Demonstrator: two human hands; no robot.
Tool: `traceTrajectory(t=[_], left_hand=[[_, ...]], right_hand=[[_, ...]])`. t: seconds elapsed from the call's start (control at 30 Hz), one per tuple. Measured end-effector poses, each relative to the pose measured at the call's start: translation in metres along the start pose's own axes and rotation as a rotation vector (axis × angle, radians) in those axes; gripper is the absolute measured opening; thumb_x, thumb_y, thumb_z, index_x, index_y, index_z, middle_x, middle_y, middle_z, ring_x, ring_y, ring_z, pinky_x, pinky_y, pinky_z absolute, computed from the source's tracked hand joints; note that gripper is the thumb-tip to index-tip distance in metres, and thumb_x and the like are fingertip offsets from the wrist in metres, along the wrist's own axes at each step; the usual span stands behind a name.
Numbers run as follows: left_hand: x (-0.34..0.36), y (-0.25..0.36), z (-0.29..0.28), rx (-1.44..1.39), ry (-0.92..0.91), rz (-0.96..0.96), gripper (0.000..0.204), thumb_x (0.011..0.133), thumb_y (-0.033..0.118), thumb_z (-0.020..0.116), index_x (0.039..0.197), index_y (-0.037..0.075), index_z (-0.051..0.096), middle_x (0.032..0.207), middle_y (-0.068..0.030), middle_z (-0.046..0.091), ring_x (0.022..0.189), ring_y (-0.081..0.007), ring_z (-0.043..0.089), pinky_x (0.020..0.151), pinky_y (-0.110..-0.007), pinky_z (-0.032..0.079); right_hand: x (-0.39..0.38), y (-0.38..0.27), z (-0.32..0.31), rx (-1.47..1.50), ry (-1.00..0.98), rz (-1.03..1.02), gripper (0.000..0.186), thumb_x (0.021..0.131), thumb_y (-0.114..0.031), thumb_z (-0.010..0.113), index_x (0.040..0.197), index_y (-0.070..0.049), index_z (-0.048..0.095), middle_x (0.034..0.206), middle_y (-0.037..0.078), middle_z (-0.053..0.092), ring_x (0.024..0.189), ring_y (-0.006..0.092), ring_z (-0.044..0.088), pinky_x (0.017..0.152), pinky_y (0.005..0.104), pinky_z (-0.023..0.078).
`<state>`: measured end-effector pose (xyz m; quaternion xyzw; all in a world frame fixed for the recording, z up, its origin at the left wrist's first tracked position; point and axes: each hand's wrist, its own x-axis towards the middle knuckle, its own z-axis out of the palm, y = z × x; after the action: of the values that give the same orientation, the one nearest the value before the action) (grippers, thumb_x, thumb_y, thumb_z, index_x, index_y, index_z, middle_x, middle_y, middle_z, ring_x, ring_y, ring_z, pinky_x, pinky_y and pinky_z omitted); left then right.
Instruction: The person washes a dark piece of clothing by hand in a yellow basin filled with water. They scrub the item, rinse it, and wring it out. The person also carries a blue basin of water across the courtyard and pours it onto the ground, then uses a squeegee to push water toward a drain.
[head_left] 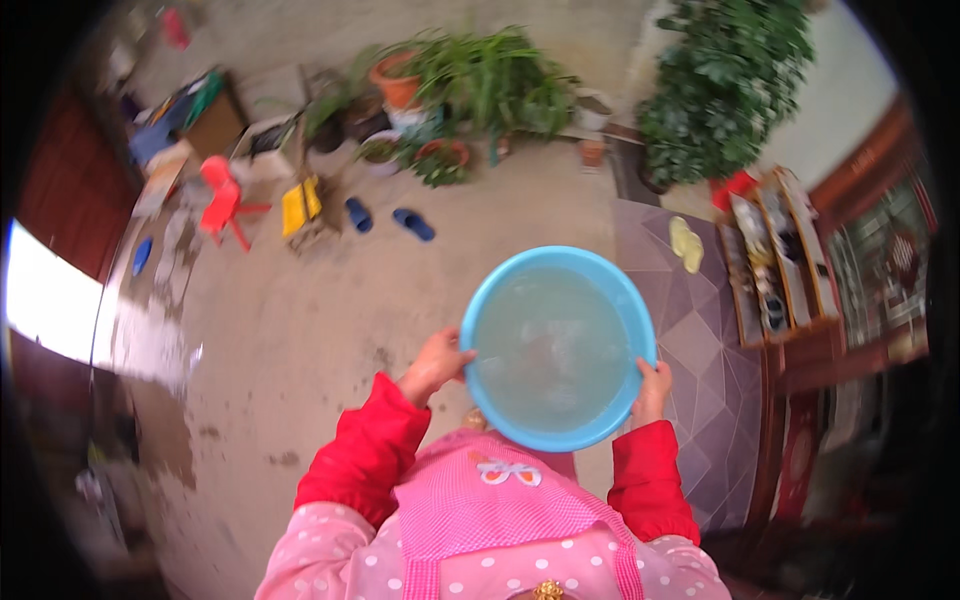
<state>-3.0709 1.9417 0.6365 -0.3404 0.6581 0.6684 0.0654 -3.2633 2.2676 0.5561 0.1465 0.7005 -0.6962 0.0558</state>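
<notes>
A round light-blue basin [558,432] with cloudy greyish water [550,345] in it is held up in front of my pink checked apron [500,505]. My left hand [438,366] grips its left side, thumb at the rim and fingers curled beneath, partly hidden. On the opposite side my right hand [652,390] clasps the rim, also with the thumb on top. Red sleeves cover both my forearms.
Potted plants [490,75] line the far wall. A red child's chair [225,203], a yellow-topped stool [300,207] and blue slippers [413,224] are at the far left. Rightward are patterned tiles [690,345], pale slippers [686,244] and a wooden shoe rack [775,255]. Wet patches mark the concrete at left.
</notes>
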Motion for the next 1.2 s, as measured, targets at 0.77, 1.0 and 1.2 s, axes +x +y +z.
traceTrajectory(t=[0.77,1.0,1.2], left_hand=[[0.111,-0.376,0.430,-0.675,-0.037,-0.549,0.034,0.076,-0.002,0.065,0.107,0.000,0.054,0.072,-0.0107,0.062,0.057,-0.0172,0.061,0.054,-0.033,0.055],[0.060,-0.513,0.230,-1.174,0.013,-0.756,0.025,0.088,0.010,0.054,0.111,0.001,0.054,0.100,-0.0121,0.064,0.087,-0.0206,0.063,0.071,-0.034,0.055],[-0.072,-0.556,0.054,-0.840,0.961,-0.558,0.017,0.075,0.004,0.063,0.090,-0.004,0.060,0.078,-0.0144,0.062,0.062,-0.0228,0.061,0.049,-0.033,0.049]], right_hand=[[0.250,0.089,-0.104,-1.018,-0.518,-0.031,0.016,0.074,0.000,0.062,0.084,-0.002,0.050,0.079,0.007,0.055,0.073,0.0169,0.053,0.065,0.0342,0.045],[0.124,0.315,0.191,-1.241,-0.954,-0.129,0.011,0.067,0.001,0.053,0.074,0.009,0.056,0.066,0.013,0.056,0.068,0.0160,0.051,0.055,0.0417,0.041],[-0.067,0.391,0.250,-0.704,-1.204,0.190,0.014,0.072,-0.001,0.062,0.085,0.006,0.060,0.078,0.011,0.062,0.068,0.0184,0.058,0.060,0.0354,0.047]])
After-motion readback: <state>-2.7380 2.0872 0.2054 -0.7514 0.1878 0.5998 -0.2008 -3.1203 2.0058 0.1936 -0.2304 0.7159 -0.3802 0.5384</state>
